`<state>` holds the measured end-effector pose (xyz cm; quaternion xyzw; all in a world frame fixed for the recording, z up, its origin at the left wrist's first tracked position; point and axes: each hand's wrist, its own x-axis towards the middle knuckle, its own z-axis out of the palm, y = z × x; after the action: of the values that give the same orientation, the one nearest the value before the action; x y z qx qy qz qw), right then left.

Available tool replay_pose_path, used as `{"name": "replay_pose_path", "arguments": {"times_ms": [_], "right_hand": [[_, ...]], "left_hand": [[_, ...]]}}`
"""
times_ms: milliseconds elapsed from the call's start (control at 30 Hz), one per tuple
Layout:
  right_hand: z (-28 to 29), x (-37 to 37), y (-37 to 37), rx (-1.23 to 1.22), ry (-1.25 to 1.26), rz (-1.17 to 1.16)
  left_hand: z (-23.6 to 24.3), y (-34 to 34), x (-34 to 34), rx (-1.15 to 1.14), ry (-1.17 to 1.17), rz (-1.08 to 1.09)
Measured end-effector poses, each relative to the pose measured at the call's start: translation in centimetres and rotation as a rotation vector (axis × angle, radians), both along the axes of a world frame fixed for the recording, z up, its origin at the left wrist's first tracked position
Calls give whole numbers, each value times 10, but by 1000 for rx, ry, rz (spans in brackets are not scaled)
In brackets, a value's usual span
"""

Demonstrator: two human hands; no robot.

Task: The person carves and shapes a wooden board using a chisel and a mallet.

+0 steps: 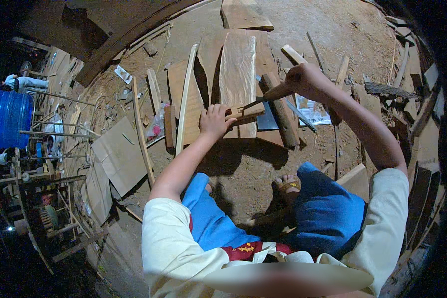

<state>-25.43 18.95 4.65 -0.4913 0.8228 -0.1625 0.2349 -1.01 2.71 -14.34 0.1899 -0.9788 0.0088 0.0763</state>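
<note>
Wood block (253, 112), small, is laid across wide plank (238, 64) at 12 o'clock in view. Block's 9 o'clock end is held in left hand (215, 120). Chisel-like tool (278, 93) is gripped in right hand (303, 79) at block's 2 o'clock, dark tip by block. Left fingers could be cut if tip is skidded by shallow angle; block could be twisted loose if pinned too lightly.

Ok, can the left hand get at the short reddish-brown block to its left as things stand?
Probably not without letting go: the left hand holds the small wood piece. The block looks close, with a narrow pale strip lying between.
</note>
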Motion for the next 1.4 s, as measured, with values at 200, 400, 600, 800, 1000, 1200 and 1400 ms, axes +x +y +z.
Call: {"name": "replay_pose_path", "arguments": {"times_ms": [200, 400, 600, 800, 1000, 1200, 1400], "right_hand": [[0, 1, -2, 0, -1, 28], [2, 1, -4, 3, -21, 10], [0, 0, -2, -73, -48, 21], [5, 4, -6, 28, 19, 55], [29, 21, -26, 188, 196, 148], [45, 49, -55, 137, 363, 335], [50, 53, -54, 166, 356, 310]], "left_hand": [[-5, 0, 0, -56, 31, -6], [-8, -2, 1, -66, 55, -23], [-7, -2, 0, -45, 25, -12], [-1, -1, -1, 0, -8, 1], [1, -1, -1, 1, -46, 9], [-7, 1, 0, -13, -39, 20], [41, 1, -26, 454, 324, -113]]}}
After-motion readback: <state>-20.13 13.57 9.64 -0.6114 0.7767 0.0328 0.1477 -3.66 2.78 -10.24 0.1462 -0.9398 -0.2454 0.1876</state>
